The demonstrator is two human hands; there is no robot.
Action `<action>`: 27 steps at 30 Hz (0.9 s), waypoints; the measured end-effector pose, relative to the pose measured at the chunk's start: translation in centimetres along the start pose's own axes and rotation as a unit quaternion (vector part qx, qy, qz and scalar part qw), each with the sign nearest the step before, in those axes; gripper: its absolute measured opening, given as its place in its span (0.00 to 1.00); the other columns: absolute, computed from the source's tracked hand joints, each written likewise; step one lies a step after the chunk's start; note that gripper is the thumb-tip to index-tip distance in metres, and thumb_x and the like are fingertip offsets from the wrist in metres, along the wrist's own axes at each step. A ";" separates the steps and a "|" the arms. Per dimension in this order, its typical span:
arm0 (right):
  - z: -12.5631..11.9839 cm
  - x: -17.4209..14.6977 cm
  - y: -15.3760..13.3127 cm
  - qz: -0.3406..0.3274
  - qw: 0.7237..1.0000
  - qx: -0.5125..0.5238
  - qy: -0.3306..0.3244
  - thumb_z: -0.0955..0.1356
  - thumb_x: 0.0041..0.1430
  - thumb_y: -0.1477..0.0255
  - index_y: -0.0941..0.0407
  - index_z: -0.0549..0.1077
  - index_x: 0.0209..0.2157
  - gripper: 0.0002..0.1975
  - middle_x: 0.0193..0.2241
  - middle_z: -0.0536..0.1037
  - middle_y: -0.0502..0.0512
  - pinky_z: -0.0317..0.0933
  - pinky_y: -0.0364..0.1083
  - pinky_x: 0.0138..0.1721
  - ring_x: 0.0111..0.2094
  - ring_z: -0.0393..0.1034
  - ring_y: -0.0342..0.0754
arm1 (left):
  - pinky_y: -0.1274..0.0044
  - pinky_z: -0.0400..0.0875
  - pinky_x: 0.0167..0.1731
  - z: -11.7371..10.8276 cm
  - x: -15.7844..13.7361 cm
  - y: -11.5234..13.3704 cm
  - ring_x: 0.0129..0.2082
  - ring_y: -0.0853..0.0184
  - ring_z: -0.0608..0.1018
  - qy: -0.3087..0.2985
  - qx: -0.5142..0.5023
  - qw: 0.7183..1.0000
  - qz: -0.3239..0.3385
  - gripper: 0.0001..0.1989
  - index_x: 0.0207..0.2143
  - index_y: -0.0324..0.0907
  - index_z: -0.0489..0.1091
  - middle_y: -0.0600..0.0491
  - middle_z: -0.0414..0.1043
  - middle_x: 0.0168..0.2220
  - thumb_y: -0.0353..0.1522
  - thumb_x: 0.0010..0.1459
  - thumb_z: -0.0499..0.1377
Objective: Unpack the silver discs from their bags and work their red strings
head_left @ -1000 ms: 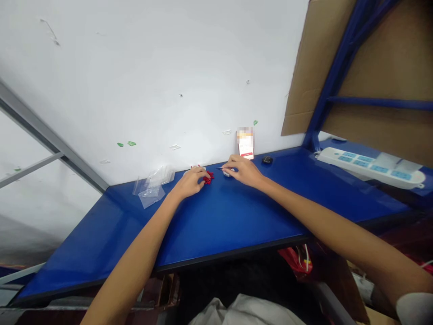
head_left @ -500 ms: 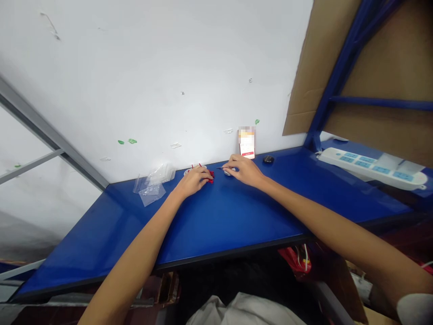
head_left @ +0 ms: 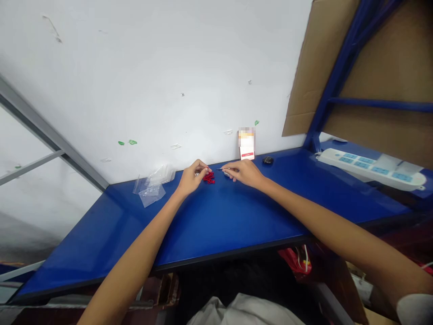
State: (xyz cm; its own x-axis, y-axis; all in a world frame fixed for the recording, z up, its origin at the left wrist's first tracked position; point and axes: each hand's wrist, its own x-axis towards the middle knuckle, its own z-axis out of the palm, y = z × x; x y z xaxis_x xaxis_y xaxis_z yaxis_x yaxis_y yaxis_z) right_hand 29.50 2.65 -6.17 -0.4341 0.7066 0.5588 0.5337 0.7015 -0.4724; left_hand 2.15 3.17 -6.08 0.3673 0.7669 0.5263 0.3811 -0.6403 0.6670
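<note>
My left hand (head_left: 191,178) is raised just over the table, thumb and fingertips pressed together. Whatever is between them is too small to make out. Right beside those fingertips lies a small heap of red cord-like pieces (head_left: 209,178). My right hand (head_left: 246,173) pinches a thin, pointed metal tool (head_left: 219,169), its tip directed left towards my left fingers. Beneath the right fingers a small pale round object (head_left: 226,174) shows in part. Another pale item behind my left hand is mostly covered by it.
Clear plastic bags (head_left: 152,194) lie on the blue table (head_left: 216,225) to the left. A phone (head_left: 246,144) leans against the white wall, with a small black object (head_left: 268,160) to its right. A white power strip (head_left: 372,167) sits at the far right.
My left hand has lifted off the red pieces and drawn its thumb and fingertips together, uncovering more of the heap. The right hand has barely shifted, still holding the tool.
</note>
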 end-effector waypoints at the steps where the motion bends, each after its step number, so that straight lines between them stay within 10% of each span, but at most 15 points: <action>1: 0.1 0.0 -0.1 0.017 1.000 0.018 -0.010 0.69 0.73 0.63 0.49 0.86 0.49 0.12 0.31 0.85 0.48 0.68 0.43 0.33 0.25 0.79 0.45 | 0.70 0.76 0.46 0.0 0.0 0.1 0.41 0.62 0.84 0.007 -0.028 1.000 -0.013 0.11 0.45 0.43 0.76 0.48 0.84 0.42 0.40 0.71 0.61; 9: 1.4 0.0 0.4 0.014 0.994 0.106 -0.006 0.71 0.67 0.72 0.47 0.85 0.51 0.14 0.49 0.87 0.48 0.77 0.48 0.50 0.46 0.85 0.53 | 0.70 0.77 0.42 0.9 -0.1 1.0 0.39 0.59 0.84 0.010 -0.062 0.998 -0.025 0.11 0.40 0.44 0.85 0.48 0.85 0.40 0.41 0.62 0.70; 27: 1.9 -0.2 -0.6 -0.048 0.994 0.084 0.046 0.70 0.67 0.75 0.48 0.83 0.55 0.17 0.49 0.87 0.53 0.75 0.47 0.49 0.43 0.84 0.49 | 0.69 0.81 0.41 3.0 -0.9 2.7 0.36 0.60 0.86 0.090 0.028 0.995 -0.030 0.06 0.42 0.45 0.84 0.51 0.86 0.39 0.34 0.64 0.68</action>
State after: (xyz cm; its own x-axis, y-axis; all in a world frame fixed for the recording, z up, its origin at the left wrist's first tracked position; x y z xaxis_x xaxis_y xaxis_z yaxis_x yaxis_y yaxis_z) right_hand 27.87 2.22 -7.32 -0.4048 0.6290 0.6637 0.3604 0.7768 -0.5164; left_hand 5.40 0.61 -6.28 0.1870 0.7964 0.5752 0.4456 -0.5906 0.6728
